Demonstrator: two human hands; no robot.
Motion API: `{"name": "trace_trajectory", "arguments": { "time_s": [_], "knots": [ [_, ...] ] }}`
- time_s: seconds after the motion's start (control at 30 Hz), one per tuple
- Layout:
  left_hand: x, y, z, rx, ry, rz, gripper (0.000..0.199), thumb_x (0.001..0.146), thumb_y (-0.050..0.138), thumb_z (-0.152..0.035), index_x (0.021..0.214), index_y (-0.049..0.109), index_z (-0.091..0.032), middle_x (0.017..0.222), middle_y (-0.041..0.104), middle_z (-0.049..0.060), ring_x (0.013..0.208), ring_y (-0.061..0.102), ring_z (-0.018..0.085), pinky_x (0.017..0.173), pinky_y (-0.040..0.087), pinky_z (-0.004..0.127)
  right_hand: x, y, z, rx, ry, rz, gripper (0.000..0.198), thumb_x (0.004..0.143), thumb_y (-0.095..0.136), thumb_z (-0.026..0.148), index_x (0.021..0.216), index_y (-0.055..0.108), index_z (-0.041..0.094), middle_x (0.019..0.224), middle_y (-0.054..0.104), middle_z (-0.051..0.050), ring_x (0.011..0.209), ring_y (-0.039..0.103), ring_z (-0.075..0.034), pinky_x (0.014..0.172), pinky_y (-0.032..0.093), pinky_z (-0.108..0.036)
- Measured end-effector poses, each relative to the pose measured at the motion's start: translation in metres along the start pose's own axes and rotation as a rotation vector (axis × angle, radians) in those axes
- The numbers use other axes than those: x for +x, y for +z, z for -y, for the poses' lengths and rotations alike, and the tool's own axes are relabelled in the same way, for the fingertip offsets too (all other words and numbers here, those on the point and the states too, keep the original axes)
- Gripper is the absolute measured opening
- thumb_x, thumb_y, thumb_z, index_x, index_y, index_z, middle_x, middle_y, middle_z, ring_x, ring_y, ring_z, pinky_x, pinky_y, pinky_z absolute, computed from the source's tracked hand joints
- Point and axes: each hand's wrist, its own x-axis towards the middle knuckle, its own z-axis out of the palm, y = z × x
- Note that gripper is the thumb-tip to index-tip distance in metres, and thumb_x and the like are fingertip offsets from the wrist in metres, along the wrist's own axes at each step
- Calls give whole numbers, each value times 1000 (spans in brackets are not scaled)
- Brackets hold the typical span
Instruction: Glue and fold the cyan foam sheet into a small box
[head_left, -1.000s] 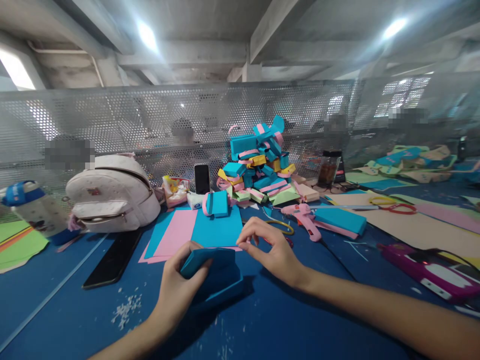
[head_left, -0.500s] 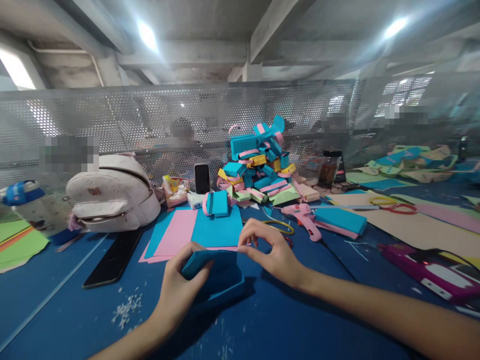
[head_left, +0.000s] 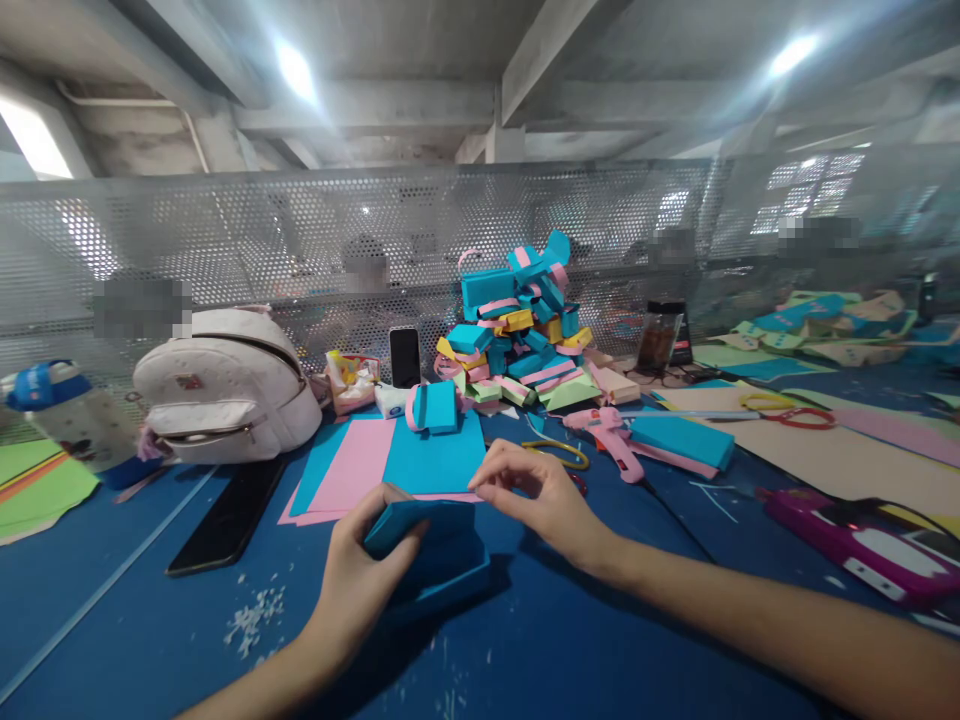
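At the near centre of the blue table point(head_left: 570, 640), the left hand point(head_left: 358, 578) wraps around the left end of a folded blue paper box point(head_left: 435, 555), thumb pressed on its top flap, fingers curled closed on it. The right hand point(head_left: 544, 500) sits at the box's 2 o'clock, thumb and forefinger pinched together at the flap's far right corner (whether they actually grip the edge I cannot tell), the other fingers loosely bent. White paper scraps point(head_left: 253, 620) lie at the box's 8 o'clock, and a black phone point(head_left: 229, 515) lies flat at 10 o'clock. Just beyond the box, at 12 o'clock, pink and blue paper sheets point(head_left: 390, 458) are spread out, with a small blue paper bag point(head_left: 435, 407) standing on their far edge. A pink glue gun point(head_left: 611, 432) rests at 2 o'clock. Farther back, a white backpack point(head_left: 225, 390) sits at 10 o'clock and a pile of folded paper pieces point(head_left: 521, 330) rises at 1 o'clock against the perforated metal screen point(head_left: 225, 240).
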Motion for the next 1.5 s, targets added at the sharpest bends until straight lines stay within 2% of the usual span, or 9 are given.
{"name": "trace_trajectory", "arguments": {
  "time_s": [0.2, 0.5, 0.77, 1.2, 1.33, 1.5],
  "knots": [
    [0, 0, 0, 8, -2, 9, 12, 84, 61, -25, 73, 57, -19, 74, 55, -2, 72, 50, 14, 66, 38, 24, 0, 1, 4, 147, 119, 55, 24, 92, 53, 36, 76, 59, 19, 74, 49, 1, 67, 43, -13, 62, 33, -27],
    [-1, 1, -3, 7, 0, 26, 10, 83, 60, -22, 74, 56, -20, 73, 56, -3, 71, 50, 14, 67, 39, 24, -1, 2, 3, 100, 100, 105, 26, 94, 48, 34, 72, 52, 19, 72, 44, 2, 67, 39, -13, 65, 30, -27],
    [-2, 2, -6, -13, 7, 49, 11, 83, 59, -21, 72, 56, -19, 72, 56, -2, 70, 51, 14, 66, 39, 24, -2, 1, 1, 124, 91, 158, 31, 96, 43, 39, 72, 41, 19, 70, 32, 3, 63, 28, -12, 60, 23, -27],
    [-6, 4, -9, -51, 57, 72, 15, 84, 59, -21, 70, 55, -19, 72, 57, 0, 70, 52, 15, 66, 40, 25, -3, 4, 5, 84, 89, 159, 42, 94, 44, 47, 63, 36, 19, 67, 33, 3, 61, 30, -13, 59, 26, -27],
    [-8, 4, -10, -56, 65, 87, 16, 86, 59, -22, 71, 55, -19, 73, 58, 0, 70, 52, 14, 66, 40, 25, -3, 4, 6, 97, 75, 129, 43, 96, 44, 42, 60, 42, 19, 66, 39, 2, 63, 38, -13, 63, 30, -28],
    [-7, 3, -9, -22, 47, 60, 16, 85, 59, -22, 70, 55, -19, 73, 57, -1, 70, 52, 14, 66, 40, 25, -3, 3, 4, 120, 54, 97, 28, 95, 51, 38, 78, 63, 19, 78, 54, -1, 75, 49, -15, 71, 37, -28]
  ]
}}
